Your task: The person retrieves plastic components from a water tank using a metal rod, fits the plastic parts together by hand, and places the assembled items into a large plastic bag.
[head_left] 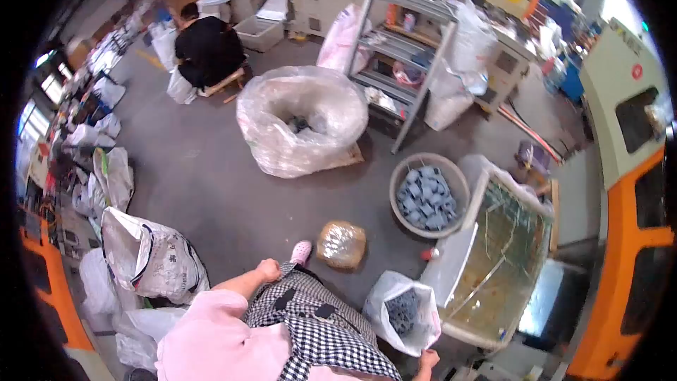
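Note:
At the lower right my right hand [427, 361] is closed on the rim of a white woven sack [381, 305]. Small grey plastic parts [403, 312] lie inside that sack. My left hand [268, 270] is curled into a fist beside the edge of my checkered apron [326, 335]; whether cloth or anything else is in it is hidden. A tape-wrapped brown package [341, 245] lies on the floor just beyond my pink shoe [302, 252]. Farther right, a round tub [395, 206] holds several grey plastic fittings [426, 197].
A water-filled trough [486, 275] stands right of the sack. Ahead are a large plastic-lined container [255, 116] and a metal step ladder [416, 99]. An open white sack [166, 257] stands at left. A person in black [208, 49] sits farther off. Orange machines [631, 268] flank the floor.

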A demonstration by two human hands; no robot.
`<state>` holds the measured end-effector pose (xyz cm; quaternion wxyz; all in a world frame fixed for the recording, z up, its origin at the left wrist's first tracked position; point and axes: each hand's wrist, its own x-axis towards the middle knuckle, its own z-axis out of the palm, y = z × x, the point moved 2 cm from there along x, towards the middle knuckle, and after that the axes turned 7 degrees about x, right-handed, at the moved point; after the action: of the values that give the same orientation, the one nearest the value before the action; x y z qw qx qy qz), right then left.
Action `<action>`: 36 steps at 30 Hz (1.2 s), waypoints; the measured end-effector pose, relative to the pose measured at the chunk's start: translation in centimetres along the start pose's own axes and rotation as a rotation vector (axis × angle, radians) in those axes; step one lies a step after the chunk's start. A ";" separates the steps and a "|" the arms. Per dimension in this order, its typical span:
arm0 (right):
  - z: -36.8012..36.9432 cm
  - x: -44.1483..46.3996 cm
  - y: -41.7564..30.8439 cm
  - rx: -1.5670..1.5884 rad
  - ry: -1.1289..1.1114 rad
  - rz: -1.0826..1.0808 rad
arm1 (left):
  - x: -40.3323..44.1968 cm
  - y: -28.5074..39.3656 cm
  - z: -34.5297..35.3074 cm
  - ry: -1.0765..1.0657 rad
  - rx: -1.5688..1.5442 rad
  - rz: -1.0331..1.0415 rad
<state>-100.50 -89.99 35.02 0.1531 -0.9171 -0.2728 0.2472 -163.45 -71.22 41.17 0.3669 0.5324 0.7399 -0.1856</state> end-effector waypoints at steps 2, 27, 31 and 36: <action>-0.1 0.9 -3.0 -0.040 -0.050 0.039 | 1.2 -1.6 -0.4 -0.020 -0.030 0.023; -2.8 0.4 -35.4 0.068 0.091 0.294 | 24.6 -11.6 -26.7 -0.084 0.295 0.121; 1.5 5.5 -35.5 0.093 -0.071 0.281 | 24.6 -6.0 -25.6 -0.119 0.158 0.265; 9.5 15.4 -35.6 -0.130 -0.376 -0.039 | 26.2 4.4 -23.7 -0.295 0.434 0.435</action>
<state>-109.47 -51.11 36.21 0.0446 -0.8573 -0.3297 0.3930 -171.84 -36.73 37.94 0.3793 0.7109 0.4910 -0.3312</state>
